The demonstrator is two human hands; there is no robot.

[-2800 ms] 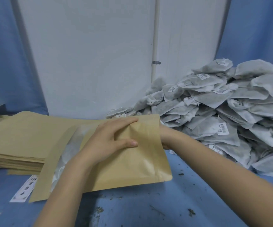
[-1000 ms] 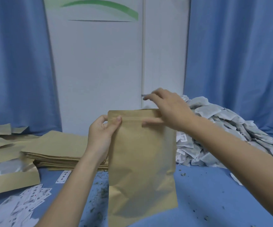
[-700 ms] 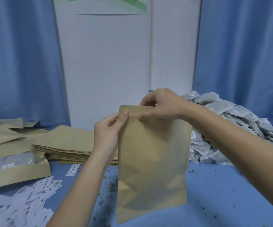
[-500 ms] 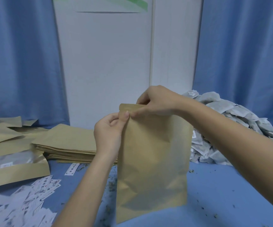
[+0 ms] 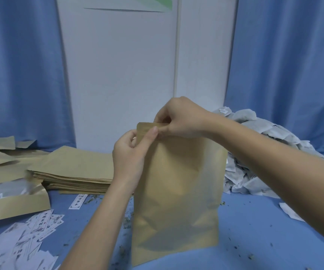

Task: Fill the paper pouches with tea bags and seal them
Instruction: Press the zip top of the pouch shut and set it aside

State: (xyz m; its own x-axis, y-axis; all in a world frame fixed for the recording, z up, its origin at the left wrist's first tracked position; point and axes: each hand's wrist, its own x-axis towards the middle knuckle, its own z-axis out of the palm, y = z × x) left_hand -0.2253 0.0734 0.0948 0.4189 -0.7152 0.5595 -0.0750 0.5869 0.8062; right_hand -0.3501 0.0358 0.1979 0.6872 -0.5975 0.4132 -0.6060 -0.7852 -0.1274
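Note:
A brown paper pouch (image 5: pixel 178 193) stands upright on the blue table, its lower part bulging. My left hand (image 5: pixel 130 152) pinches the pouch's top left corner between thumb and fingers. My right hand (image 5: pixel 178 118) pinches the top strip just to the right of it, thumb in front and fingers behind. The two hands almost touch. A big heap of grey-white tea bags (image 5: pixel 262 152) lies behind the pouch to the right, partly hidden by my right forearm.
A flat stack of empty brown pouches (image 5: pixel 73 172) lies at the left. A filled pouch with a clear window (image 5: pixel 11 197) lies at the far left. Loose white labels (image 5: pixel 25 242) and tea crumbs litter the blue tabletop (image 5: pixel 264 240). A white panel and blue curtains stand behind.
The pouch went from lying on the table to standing upright. My right hand has slid left along its top strip until it meets my left hand at the top left corner.

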